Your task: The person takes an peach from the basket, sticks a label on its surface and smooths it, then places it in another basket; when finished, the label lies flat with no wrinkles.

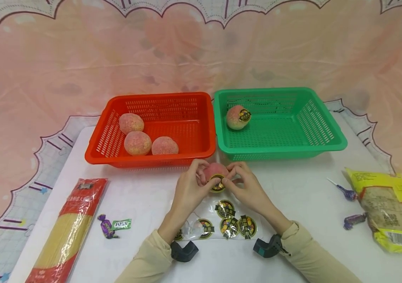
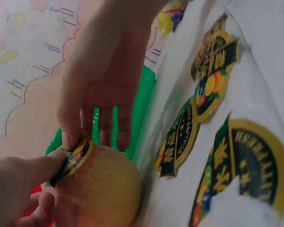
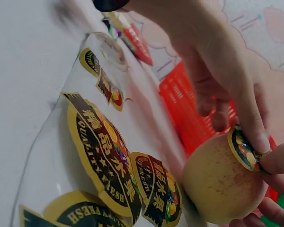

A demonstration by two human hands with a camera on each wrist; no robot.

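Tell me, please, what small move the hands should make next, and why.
Probably smooth the sticker flat onto the peach: the left hand and right hand both hold that peach, their thumbs touching the sticker, and another peach, in the green basket, already bears one.

Sticker reads "QUALITY FRESH"; "精品水果" (gold)
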